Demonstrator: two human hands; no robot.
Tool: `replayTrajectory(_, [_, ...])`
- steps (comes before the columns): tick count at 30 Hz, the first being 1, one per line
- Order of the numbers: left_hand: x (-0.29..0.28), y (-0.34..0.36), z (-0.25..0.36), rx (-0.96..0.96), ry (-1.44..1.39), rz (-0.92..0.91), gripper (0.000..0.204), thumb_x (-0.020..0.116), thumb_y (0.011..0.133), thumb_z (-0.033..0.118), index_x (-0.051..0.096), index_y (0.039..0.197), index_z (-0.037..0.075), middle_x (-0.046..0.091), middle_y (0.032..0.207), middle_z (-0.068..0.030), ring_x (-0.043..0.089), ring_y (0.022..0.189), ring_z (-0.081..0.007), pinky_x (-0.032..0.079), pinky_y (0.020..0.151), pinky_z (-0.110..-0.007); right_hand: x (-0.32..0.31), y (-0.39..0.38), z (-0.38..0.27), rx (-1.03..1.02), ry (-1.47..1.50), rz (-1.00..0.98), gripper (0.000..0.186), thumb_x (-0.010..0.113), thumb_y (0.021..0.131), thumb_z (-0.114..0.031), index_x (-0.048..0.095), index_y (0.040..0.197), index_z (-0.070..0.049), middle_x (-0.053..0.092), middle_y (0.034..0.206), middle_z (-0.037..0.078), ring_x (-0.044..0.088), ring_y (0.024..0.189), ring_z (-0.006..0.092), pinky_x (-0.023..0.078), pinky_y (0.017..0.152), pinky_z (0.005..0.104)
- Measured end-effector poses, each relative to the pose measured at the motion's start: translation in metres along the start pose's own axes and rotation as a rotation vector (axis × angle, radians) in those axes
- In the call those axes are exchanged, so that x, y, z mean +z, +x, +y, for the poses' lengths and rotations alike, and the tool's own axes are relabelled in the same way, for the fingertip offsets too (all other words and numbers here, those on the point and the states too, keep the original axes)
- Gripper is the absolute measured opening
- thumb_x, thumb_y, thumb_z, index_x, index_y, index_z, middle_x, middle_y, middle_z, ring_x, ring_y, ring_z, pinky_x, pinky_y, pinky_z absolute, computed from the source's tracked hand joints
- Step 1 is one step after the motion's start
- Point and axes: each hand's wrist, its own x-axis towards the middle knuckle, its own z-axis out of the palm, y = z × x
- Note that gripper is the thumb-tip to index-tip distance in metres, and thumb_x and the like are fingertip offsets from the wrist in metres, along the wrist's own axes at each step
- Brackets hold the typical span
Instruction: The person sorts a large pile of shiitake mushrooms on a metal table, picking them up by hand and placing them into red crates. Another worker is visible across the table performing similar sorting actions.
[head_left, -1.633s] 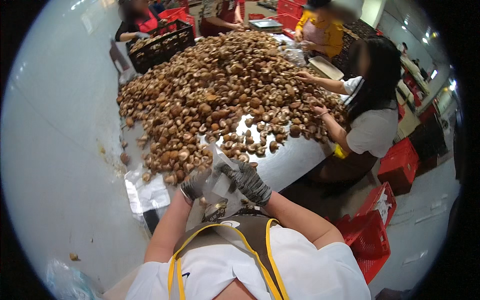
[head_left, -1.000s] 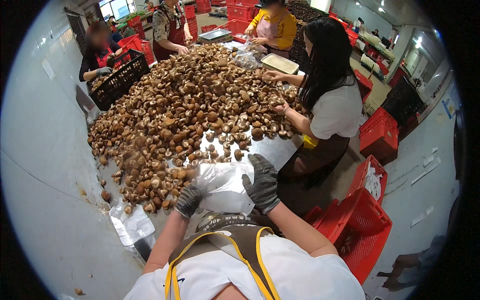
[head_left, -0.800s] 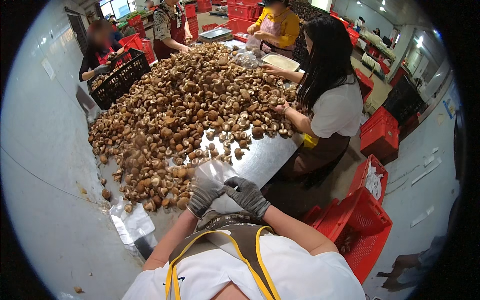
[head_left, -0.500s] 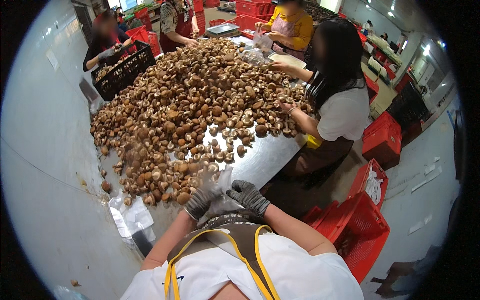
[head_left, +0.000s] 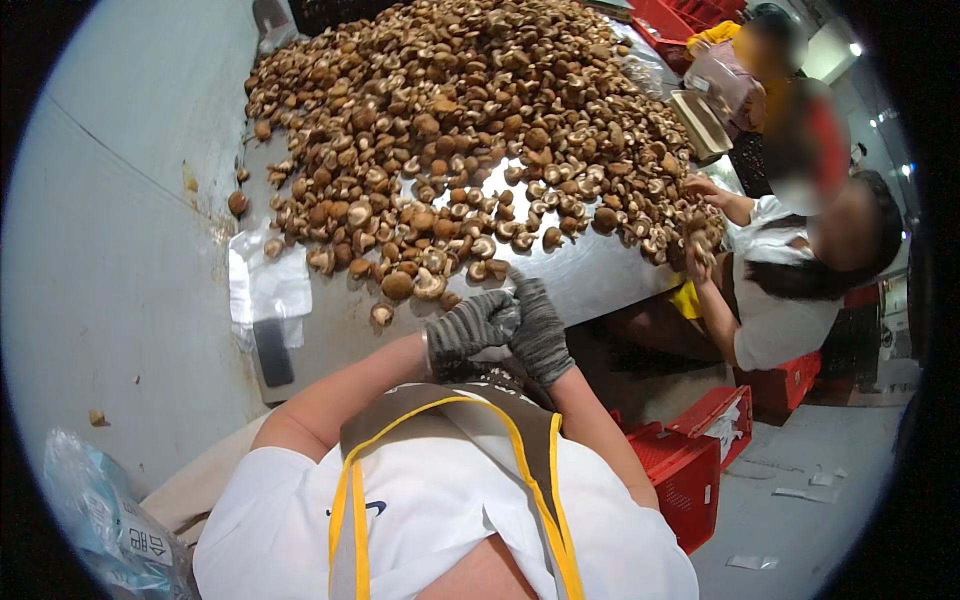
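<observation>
In front of my apron, my left hand (head_left: 466, 326) and my right hand (head_left: 540, 330) meet at the near edge of the metal table (head_left: 620, 270). Both wear grey striped knit gloves with the fingers curled in. Pinched between them is a clear plastic bag (head_left: 509, 317), of which only a small crumpled part shows; the rest is hidden by the gloves. Just beyond my hands spreads a large heap of brown mushrooms (head_left: 440, 130), with a few loose ones close to my left glove.
Left on the table lie a stack of white plastic bags (head_left: 268, 285) and a dark phone-like slab (head_left: 272, 352). A co-worker (head_left: 790, 290) handles mushrooms at the right side. Red crates (head_left: 685, 470) stand on the floor at my right. A pale wall (head_left: 150, 180) runs along the left.
My hands have drawn close together around the plastic bag, which showed more before. The view has tilted and turned, so the heap sits higher and the co-worker appears further right.
</observation>
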Motion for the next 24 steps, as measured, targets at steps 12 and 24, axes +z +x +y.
replayTrajectory(12, [-0.097,-0.070,-0.057,-0.356,-0.666,1.127,0.011,0.047,0.089,0.010,0.056,0.094,0.006,0.062,0.089,-0.0079,0.060,0.080,-0.0249,0.052,0.074,-0.035,-0.008,-0.015,0.086,0.111,0.177,0.126,0.035,0.048,0.072,0.006,0.063,0.102,-0.005,0.061,0.096,0.012,0.056,0.094,0.0247,0.044,0.086,0.0325])
replayTrajectory(24, [-0.009,-0.066,0.017,-0.263,-1.308,0.599,0.047,0.045,0.094,0.038,0.045,0.130,0.007,0.053,0.126,-0.0140,0.052,0.113,-0.0259,0.045,0.094,-0.044,-0.018,0.048,0.078,0.799,2.104,0.034,0.037,0.052,0.082,-0.026,0.057,0.113,-0.005,0.058,0.114,0.011,0.055,0.102,0.0245,0.042,0.095,0.0363])
